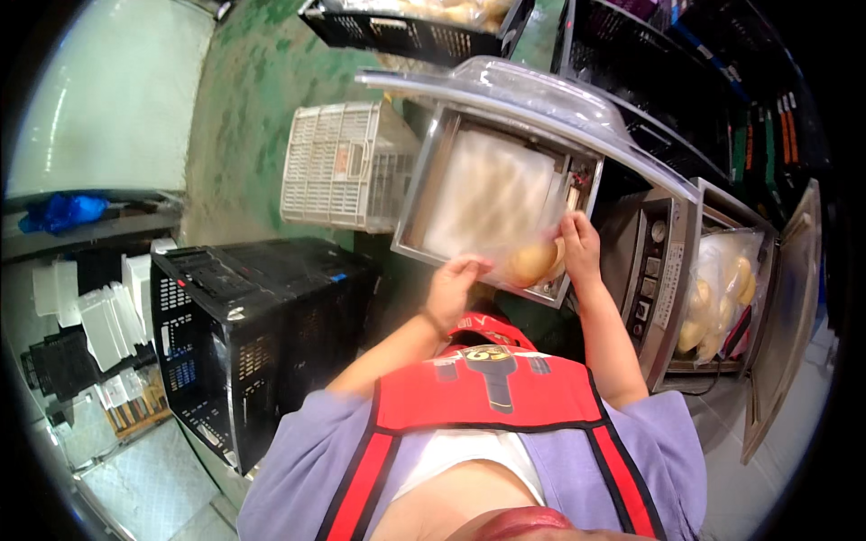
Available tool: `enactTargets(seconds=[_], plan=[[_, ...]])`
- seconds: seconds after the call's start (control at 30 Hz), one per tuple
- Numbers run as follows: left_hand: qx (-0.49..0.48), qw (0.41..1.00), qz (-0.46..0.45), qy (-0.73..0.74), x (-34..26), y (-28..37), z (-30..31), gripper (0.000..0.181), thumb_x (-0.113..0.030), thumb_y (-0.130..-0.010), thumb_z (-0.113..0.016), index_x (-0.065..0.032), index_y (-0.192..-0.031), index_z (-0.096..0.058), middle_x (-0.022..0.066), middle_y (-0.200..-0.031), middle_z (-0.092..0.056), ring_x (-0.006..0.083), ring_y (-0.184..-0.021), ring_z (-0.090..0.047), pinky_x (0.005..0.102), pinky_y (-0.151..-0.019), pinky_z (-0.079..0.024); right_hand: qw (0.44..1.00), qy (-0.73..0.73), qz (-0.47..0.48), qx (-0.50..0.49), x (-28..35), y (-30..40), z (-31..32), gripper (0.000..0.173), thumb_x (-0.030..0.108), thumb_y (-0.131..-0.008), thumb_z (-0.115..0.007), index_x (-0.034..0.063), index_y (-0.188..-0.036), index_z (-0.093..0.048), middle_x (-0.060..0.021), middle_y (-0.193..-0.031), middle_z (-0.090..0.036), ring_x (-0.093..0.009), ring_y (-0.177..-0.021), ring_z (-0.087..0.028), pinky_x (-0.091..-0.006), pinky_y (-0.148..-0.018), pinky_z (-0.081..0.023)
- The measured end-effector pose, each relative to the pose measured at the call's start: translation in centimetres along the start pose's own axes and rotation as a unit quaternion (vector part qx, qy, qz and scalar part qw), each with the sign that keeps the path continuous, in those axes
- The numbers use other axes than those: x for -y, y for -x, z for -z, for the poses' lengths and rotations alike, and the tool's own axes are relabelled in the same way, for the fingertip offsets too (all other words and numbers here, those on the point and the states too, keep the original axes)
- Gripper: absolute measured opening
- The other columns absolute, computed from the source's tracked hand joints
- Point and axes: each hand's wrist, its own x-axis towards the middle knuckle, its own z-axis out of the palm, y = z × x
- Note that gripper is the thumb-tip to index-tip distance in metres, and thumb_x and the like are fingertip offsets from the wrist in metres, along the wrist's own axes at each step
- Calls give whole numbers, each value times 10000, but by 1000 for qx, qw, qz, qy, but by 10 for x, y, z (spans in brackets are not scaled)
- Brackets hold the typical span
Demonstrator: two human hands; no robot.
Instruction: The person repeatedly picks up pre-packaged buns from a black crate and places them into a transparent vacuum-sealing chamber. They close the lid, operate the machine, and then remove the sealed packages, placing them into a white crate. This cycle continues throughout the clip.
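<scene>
In front of me is a metal chamber vacuum sealer (413, 203) with its clear domed lid (541, 88) raised. A white pad (494, 182) lies inside the chamber. Over the near right corner of the chamber I hold a clear plastic bag (504, 260) with rounded yellowish food pieces (531, 264) in it. My left hand (454, 287) pinches the bag's left side between thumb and fingers. At its right side, my right hand (580, 247) grips the bag near the chamber's right wall. Blur hides the exact kind of food.
To the right, a control panel with knobs (653, 277) adjoins an open metal compartment holding bagged yellowish food (717, 297); its door (785, 318) stands open. A white plastic crate (331, 166) and a black crate (270, 284) are at left. Another black crate (406, 30) stands beyond the lid.
</scene>
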Motion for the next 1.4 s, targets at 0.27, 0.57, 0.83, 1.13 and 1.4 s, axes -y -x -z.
enactTargets(seconds=[0.27, 0.57, 0.83, 1.13, 1.4], plan=[[-186, 948, 119, 229, 74, -100, 48, 156, -201, -948, -472, -84, -1035, -527, 67, -1005, -618, 185, -923, -576, 326, -812, -443, 954, 294, -52, 29, -112, -128, -55, 293, 276, -896, -514, 12, -800, -597, -119, -622, -606, -233, -579, -609, -331, -589, -469], [-276, 917, 114, 264, 102, -161, 113, 181, -217, -955, -461, -71, -1050, -511, 77, -1048, -603, 174, -925, -571, 303, -793, -454, 919, 356, -101, 136, -215, -231, -132, 289, 290, -777, -634, 28, -891, -673, -129, -801, -670, -258, -763, -637, -348, -719, -481], [-283, 886, 141, 341, 107, -158, 123, 202, -203, -930, -510, -86, -1094, -490, 65, -992, -592, 180, -869, -571, 302, -747, -468, 899, 328, -279, 83, -183, -246, -196, 255, 168, -741, -641, 21, -948, -665, -89, -829, -641, -188, -750, -575, -325, -654, -464], [-304, 868, 175, 351, 96, -154, 120, 263, -187, -931, -503, -89, -1172, -468, 58, -1061, -569, 183, -932, -550, 301, -747, -450, 898, 358, -256, 17, -198, -256, -200, 242, 179, -707, -647, 38, -902, -675, -90, -837, -648, -197, -759, -591, -354, -665, -471], [-297, 865, 207, 347, 97, -153, 121, 276, -224, -936, -496, -100, -1183, -478, 33, -1049, -566, 171, -945, -543, 295, -745, -448, 926, 354, -94, 93, -188, -249, -199, 328, 287, -766, -605, 43, -974, -671, -165, -932, -666, -280, -868, -639, -354, -775, -486]])
